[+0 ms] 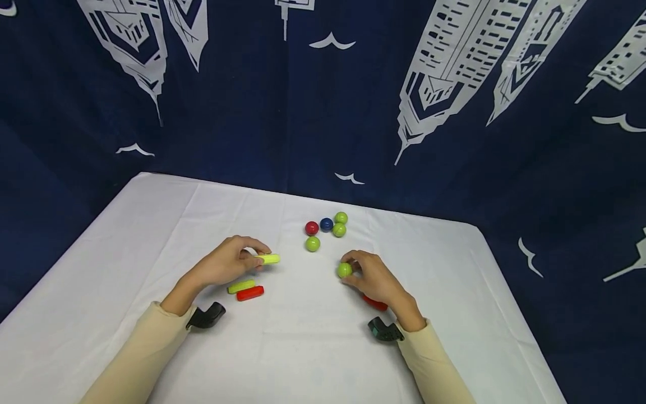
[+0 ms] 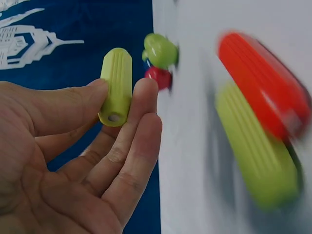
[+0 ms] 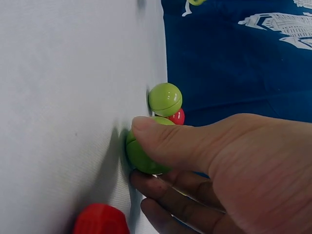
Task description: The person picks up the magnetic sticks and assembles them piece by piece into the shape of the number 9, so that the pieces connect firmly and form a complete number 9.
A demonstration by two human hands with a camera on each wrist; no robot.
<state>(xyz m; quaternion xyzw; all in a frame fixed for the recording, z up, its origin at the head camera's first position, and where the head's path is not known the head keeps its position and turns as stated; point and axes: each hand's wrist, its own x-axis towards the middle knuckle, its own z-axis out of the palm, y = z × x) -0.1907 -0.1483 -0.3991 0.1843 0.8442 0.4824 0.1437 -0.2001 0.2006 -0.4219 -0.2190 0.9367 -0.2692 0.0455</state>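
Note:
My left hand [image 1: 229,262] pinches a yellow-green ridged toy rod [image 2: 117,87] between thumb and fingers. The rod is held above the table, and a round recess shows in its near end. Below that hand lie a second yellow-green rod [image 1: 241,286] and a red rod [image 1: 250,293], side by side. With thumb and fingertips, my right hand [image 1: 374,276] grips a green ball [image 3: 146,151] close to the tabletop; whether it touches the cloth I cannot tell. Another red rod [image 1: 375,303] lies partly hidden beneath the right hand.
Beyond the hands sits a loose group of balls: a red one [image 1: 312,228], a dark blue one [image 1: 326,225] and green ones [image 1: 313,243]. A white cloth [image 1: 303,359] covers the table. Behind its far edge hangs a dark blue curtain [image 1: 242,123] with white building prints.

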